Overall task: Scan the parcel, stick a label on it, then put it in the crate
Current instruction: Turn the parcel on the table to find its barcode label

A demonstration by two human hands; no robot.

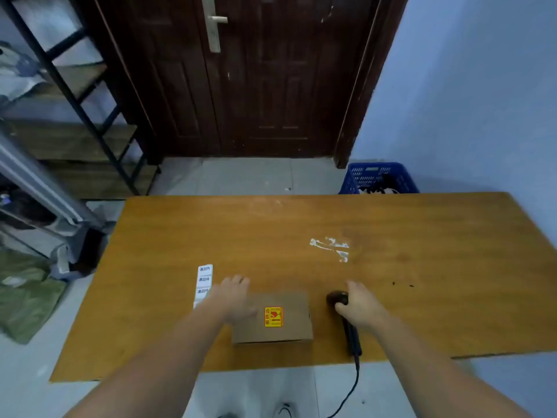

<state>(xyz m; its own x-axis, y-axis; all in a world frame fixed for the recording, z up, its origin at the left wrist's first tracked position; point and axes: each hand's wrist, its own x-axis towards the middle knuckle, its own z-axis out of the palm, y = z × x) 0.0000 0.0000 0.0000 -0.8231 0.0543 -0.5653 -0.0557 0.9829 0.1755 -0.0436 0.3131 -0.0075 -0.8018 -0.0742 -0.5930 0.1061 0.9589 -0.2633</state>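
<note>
I see the parcel (pixel 272 318), a flat brown cardboard box, lying low centre of the frame on the wooden counter (pixel 301 224), with a yellow and red sticker (pixel 273 316) on its top face. My left hand (pixel 236 298) lies palm down over the box's upper left corner, fingers spread flat and loose, gripping nothing. My right hand (pixel 360 306) is just right of the box, curled over the black scanner (pixel 346 324); its thumb is on the scanner head, but I can't tell if the grip is fully closed. The scanner lies on the counter, its cable (pixel 351 390) running off the near edge. A white label strip (pixel 203 283) lies left of the left hand, partly under the wrist. The blue crate (pixel 378 178) sits on the floor past the counter's far edge, right of centre, below a dark door (pixel 256 76).
</note>
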